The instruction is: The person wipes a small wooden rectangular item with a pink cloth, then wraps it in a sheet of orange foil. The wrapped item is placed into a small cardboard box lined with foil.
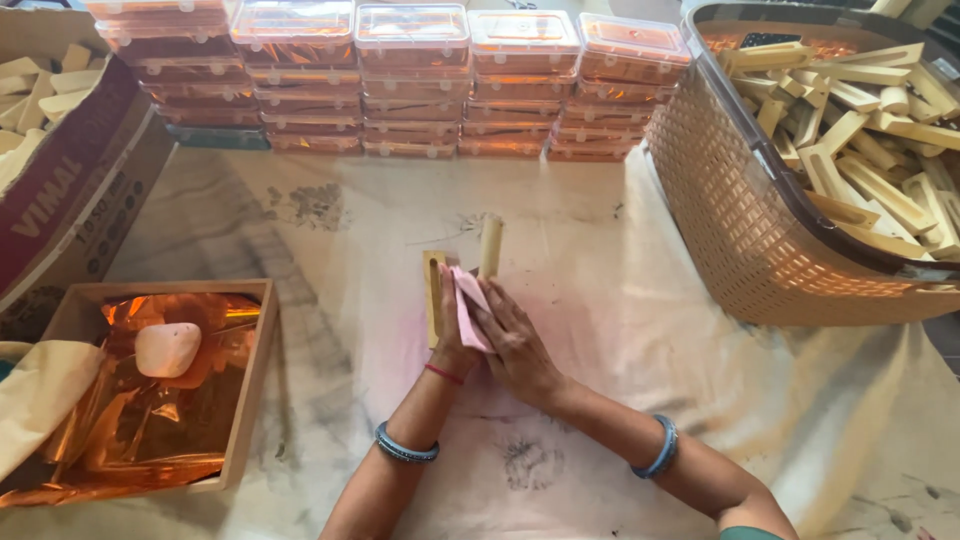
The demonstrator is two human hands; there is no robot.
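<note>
- Left hand [452, 335] grips a pale wood frame [433, 295] w/ a long slot in it. Fingers are closed on the frame, which stands on its long edge on the cloth [620, 330], mid table.
- Right hand [515, 345] presses a pink rag [468, 305] flat vs. the frame's side. Fingers are straight & together on the rag.
- A 2nd wood piece [490, 245] lies just behind the rag, near the fingertips. Can't tell if it touches the frame.
- Both wrists have bangles; left also has a thin red thread.
- Big tan basket [720, 200] w/ a dark rim sits at the right. It's full of the same pale wood frames [870, 150], piled every which way.
- Wood tray [255, 380] sits at the left, near the table's edge. Inside: shiny orange foil [150, 430], crinkly, & a pale round block [167, 348] resting on it.
- Cardboard box [70, 190] at far left, w/ more pale wood bits [40, 85] in it.
- Back row: clear plastic boxes [410, 75] w/ lids, stacked in 5 or so piles, side by side. Stuff inside looks orange & shiny; can't tell what it is.
- Yellowish cloth bag [40, 395] lies over the tray's left corner.
- The table cloth is off-white w/ gray smudges & a faint pink stain near the hands.
</note>
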